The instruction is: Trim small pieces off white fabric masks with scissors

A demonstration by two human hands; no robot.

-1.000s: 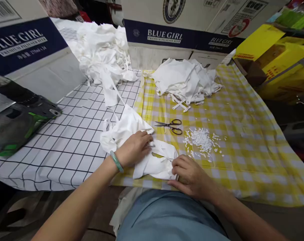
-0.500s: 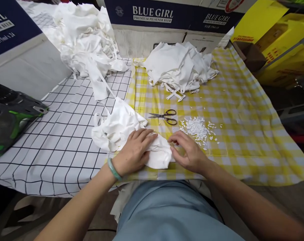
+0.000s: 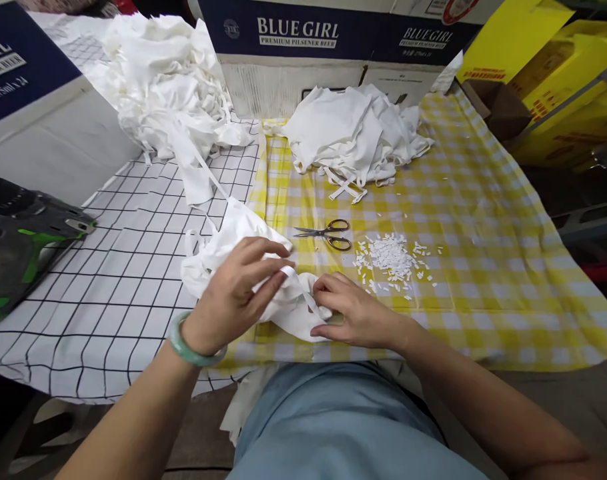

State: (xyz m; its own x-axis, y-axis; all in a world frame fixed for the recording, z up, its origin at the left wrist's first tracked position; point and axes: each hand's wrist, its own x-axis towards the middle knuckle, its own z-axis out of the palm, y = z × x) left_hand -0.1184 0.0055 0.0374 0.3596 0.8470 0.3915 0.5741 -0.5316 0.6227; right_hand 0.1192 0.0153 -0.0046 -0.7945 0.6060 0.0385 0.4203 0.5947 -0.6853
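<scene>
A white cloth garment (image 3: 296, 321) lies crumpled at the table's near edge under both hands. My left hand (image 3: 236, 287), with a green bangle at the wrist, pinches a narrow white strap of it between thumb and fingers, slightly raised. The strap runs down toward my right hand (image 3: 356, 310), whose bent fingers and thumb grip the garment's right side; the fingertips are partly hidden in folds. More white cloth (image 3: 243, 223) bunches behind my left hand. Beyond the hands lie scissors (image 3: 326, 231), blades slightly apart and pointing left, and a scatter of small white snippets (image 3: 391, 257).
A neat stack of white garments (image 3: 351, 130) sits at the back, and a looser heap (image 3: 166, 87) at back left. Cardboard boxes (image 3: 303, 77) wall the far side. A black-green tool (image 3: 28, 240) stands left. Yellow bags (image 3: 568, 100) are at right.
My left hand has lifted off the flattened cloth and moved left, now pinching a strap. My right hand has shifted left onto the garment, which is more bunched.
</scene>
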